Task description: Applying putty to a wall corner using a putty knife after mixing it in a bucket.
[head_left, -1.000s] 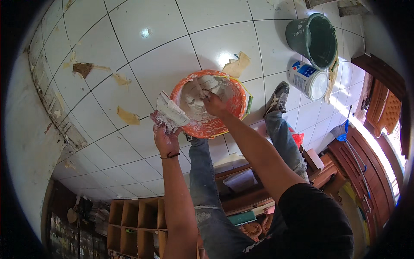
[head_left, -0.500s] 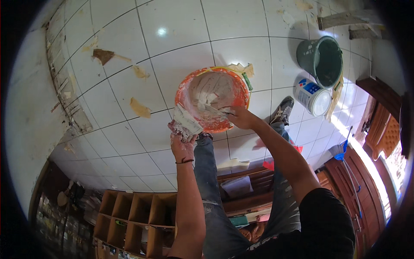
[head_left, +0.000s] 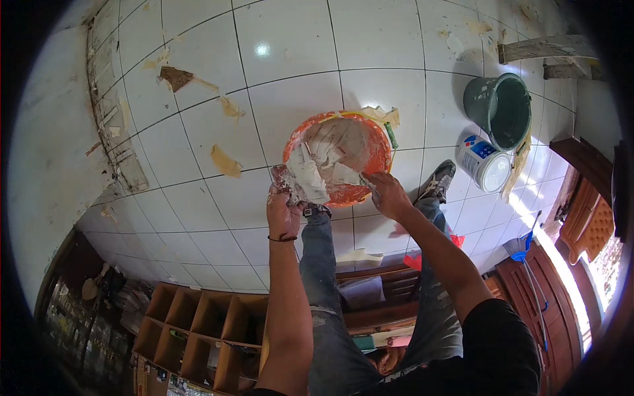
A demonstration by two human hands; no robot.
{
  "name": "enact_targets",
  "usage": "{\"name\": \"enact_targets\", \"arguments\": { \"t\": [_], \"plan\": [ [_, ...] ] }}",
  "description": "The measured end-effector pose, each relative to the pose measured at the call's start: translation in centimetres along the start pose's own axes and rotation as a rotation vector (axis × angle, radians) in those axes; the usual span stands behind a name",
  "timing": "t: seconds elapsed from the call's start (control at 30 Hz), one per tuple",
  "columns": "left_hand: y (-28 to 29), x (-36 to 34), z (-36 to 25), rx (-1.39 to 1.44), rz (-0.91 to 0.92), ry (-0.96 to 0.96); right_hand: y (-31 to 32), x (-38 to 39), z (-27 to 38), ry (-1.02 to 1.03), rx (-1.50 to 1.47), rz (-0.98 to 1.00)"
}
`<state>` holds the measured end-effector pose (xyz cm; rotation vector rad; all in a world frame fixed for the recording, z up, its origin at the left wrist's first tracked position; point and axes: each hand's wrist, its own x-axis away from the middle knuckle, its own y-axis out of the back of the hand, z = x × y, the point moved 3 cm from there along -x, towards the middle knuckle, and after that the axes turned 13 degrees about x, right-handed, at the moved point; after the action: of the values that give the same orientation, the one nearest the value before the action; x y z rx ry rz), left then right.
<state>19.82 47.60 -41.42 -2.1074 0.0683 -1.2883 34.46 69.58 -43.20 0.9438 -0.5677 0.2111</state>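
An orange bucket (head_left: 378, 155) with pale paste (head_left: 333, 142) inside sits on the tiled floor between my feet. My left hand (head_left: 282, 208) grips a wide putty spreader (head_left: 307, 173) smeared with paste, held over the bucket's near-left side. My right hand (head_left: 389, 195) grips a putty knife (head_left: 350, 176) whose paste-coated blade reaches over the right part of the bucket, close to the spreader. The bucket's green handle grip (head_left: 390, 135) hangs at its right side.
To the right stand a green pail (head_left: 475, 105) and a white tub (head_left: 482, 165). A long-handled blue dustpan (head_left: 518, 249) leans by wooden furniture (head_left: 584, 234). A cubby shelf (head_left: 191, 323) is behind me, a wall (head_left: 53, 152) left, torn paper scraps (head_left: 224, 160) on the floor.
My right hand has drawn back from inside the bucket toward its right rim, bringing the knife up near the spreader. The scene has shifted in the camera's view.
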Motion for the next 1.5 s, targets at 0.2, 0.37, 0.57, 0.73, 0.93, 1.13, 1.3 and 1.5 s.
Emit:
{"name": "enact_targets", "arguments": {
  "t": [0.2, 0.37, 0.57, 0.73, 0.93, 1.13, 1.3, 1.5],
  "plan": [
    [0.2, 1.7, -0.4, 0.047, -0.006, -0.066, -2.2, -3.6, 4.0, -0.044, 0.369, 0.024],
    [2.5, 5.8, 0.6, -0.629, -0.157, -0.265, 0.8, -0.7, 12.5, 0.274, -0.056, 0.04],
    [-1.6, 14.3, 1.4, 0.498, -0.079, -0.149, 5.5, 7.2, 19.4, 0.228, -0.326, -0.01],
    [-2.1, 20.2, -2.5, 0.538, -0.025, -0.145, 9.6, 7.7, 28.4, 0.216, -0.584, -0.008],
    [-3.7, 26.3, -15.9, 0.766, 0.219, -0.122, 15.1, 6.4, 43.8, 0.293, -0.873, 0.03],
    [-1.0, 31.3, -30.8, 0.518, 0.265, -0.405, 16.0, 2.4, 59.5, 0.551, -0.738, -0.062],
    [1.4, 37.0, -43.4, 0.371, 0.01, -0.457, 17.4, -1.3, 73.3, 0.968, 0.014, -0.64],
    [6.3, 42.4, -54.2, -0.054, -0.152, -0.562, 18.2, -8.1, 88.9, 0.64, -1.159, 0.162]
  ]
}}
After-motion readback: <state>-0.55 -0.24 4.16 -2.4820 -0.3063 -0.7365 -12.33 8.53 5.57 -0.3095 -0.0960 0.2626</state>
